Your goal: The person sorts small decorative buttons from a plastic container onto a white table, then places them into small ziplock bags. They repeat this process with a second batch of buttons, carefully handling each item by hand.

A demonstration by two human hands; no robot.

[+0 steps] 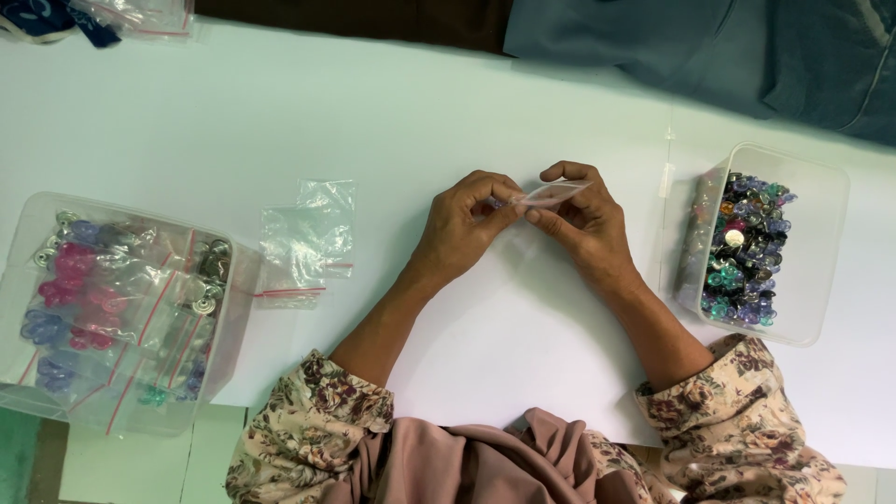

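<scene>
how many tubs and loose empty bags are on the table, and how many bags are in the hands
tubs: 2, left and right
loose empty bags: 2, and
bag in hands: 1
total: 5

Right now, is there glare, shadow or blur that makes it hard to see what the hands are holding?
Head view: lighting is even and soft on the white table, with only faint shadows under the left hand and right hand. The small clear bag between them is sharp but hard to see against the table. Light glints on the clear bags lying nearby.
</scene>
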